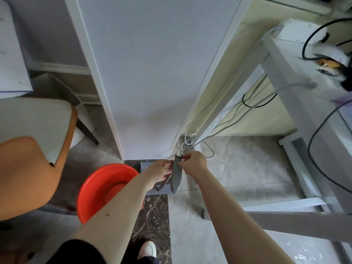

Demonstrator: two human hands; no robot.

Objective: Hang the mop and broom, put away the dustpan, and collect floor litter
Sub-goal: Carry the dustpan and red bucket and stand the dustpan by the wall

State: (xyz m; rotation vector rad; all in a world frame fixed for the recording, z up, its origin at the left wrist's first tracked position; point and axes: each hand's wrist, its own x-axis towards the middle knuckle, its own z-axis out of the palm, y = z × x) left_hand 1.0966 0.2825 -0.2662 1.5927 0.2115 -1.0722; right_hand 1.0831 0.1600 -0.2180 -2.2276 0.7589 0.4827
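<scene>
- A red plastic basin (99, 189) sits on the floor at lower left, with a raised round hump at its centre.
- An orange-and-cream chair (32, 149) fills the left side; its dark leg (88, 131) slants down to the tiles.
- A white panel (148, 73) rises up the middle of the view.
- A white desk frame (297, 111) stands on the right, with black and grey cables (255, 103) hanging beside and under it.
- A white power strip (293, 31) lies up on the desk.
- The floor is pale grey marble-look tile (243, 161), with a dark veined strip (154, 221) running down the middle.
- A white shoe (147, 248) shows at the bottom edge.
</scene>
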